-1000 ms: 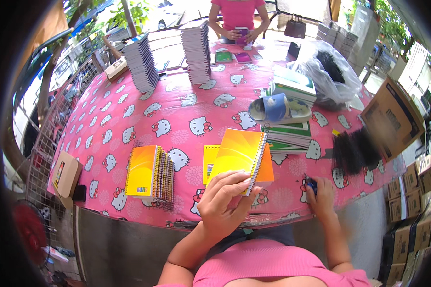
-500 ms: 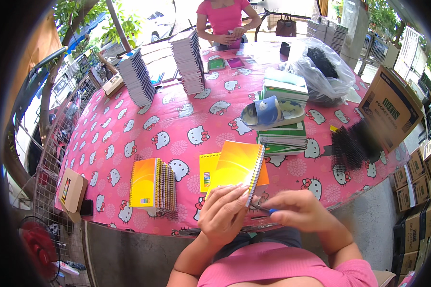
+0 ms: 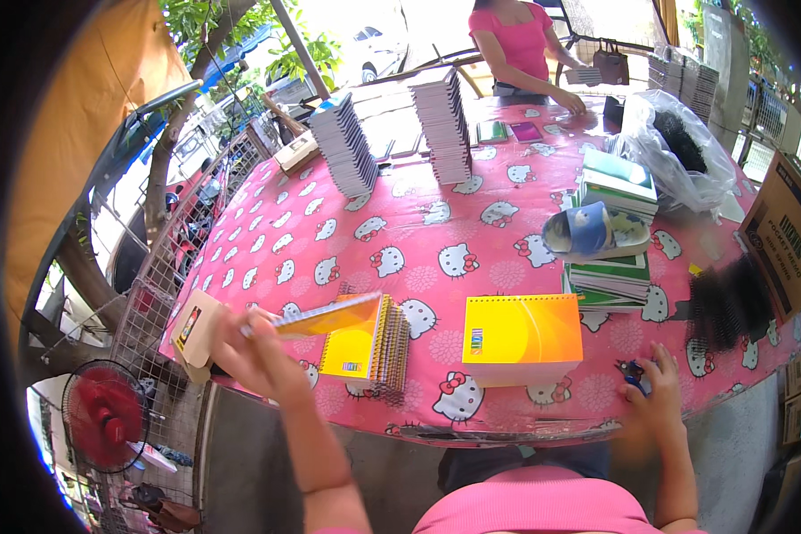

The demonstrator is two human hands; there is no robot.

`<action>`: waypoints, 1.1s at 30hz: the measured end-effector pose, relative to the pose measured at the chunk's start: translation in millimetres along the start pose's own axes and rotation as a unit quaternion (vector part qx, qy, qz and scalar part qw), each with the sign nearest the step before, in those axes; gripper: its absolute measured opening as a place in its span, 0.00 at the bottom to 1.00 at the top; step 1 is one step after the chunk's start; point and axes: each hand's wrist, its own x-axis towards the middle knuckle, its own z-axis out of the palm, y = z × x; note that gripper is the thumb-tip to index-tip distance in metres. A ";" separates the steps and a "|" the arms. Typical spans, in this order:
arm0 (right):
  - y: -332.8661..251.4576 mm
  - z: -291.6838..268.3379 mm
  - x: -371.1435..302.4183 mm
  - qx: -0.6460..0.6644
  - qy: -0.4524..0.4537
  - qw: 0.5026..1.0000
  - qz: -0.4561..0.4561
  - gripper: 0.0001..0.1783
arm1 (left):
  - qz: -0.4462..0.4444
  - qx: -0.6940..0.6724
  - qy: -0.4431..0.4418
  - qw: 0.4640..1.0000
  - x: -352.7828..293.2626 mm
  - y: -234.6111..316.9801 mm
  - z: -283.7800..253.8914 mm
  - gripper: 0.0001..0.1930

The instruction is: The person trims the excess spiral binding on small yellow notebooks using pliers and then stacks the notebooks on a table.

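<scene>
My left hand point(image 3: 262, 356) is raised at the left, its fingers closed on a spiral notebook point(image 3: 334, 313) with a yellow-orange cover, seen almost edge-on. The notebook hangs over a stack of spiral-bound yellow notebooks point(image 3: 351, 349). A thick pile of yellow-orange covered sheets point(image 3: 521, 331), punched along the far edge and without a spiral, lies in front of me. On the right, small blue-handled pliers point(image 3: 632, 372) rest on the table beside my right hand point(image 3: 660, 384). Its fingers are apart at the handles; the thumb side is blurred.
A pink patterned cloth covers the table point(image 3: 356, 258). A slipper point(image 3: 596, 230) sits on green notebooks point(image 3: 610, 283). Black spiral coils point(image 3: 730, 294) and a carton point(image 3: 779, 236) are at right. Tall stacks point(image 3: 440, 129) stand at the back, near another person point(image 3: 516, 49). A fan point(image 3: 107, 414) is at left.
The notebook has moved left in my left hand, away from the pile. My right hand has gone right and lowered the pliers to the table. The view has shifted left.
</scene>
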 end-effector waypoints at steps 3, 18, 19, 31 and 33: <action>-40.5 -23.7 42.7 0.207 0.000 0.974 0.090 0.22 | 0.006 0.129 -0.206 0.970 40.8 -35.0 -11.9 0.10; -115.3 -8.9 132.2 0.442 -0.100 0.882 0.127 0.17 | -0.216 -0.031 -0.400 0.890 -17.4 10.4 32.5 0.24; -107.2 -3.6 132.5 0.453 -0.058 0.879 0.137 0.16 | -0.260 -0.112 -0.370 0.885 -27.7 21.9 45.5 0.24; -134.6 -16.8 106.2 0.527 -0.026 0.850 0.004 0.20 | -0.178 -0.080 -0.321 0.927 -94.6 86.7 97.8 0.27; -144.0 -16.2 103.3 0.513 -0.015 0.858 0.011 0.20 | -0.210 -0.083 -0.352 0.909 -93.9 95.8 97.8 0.25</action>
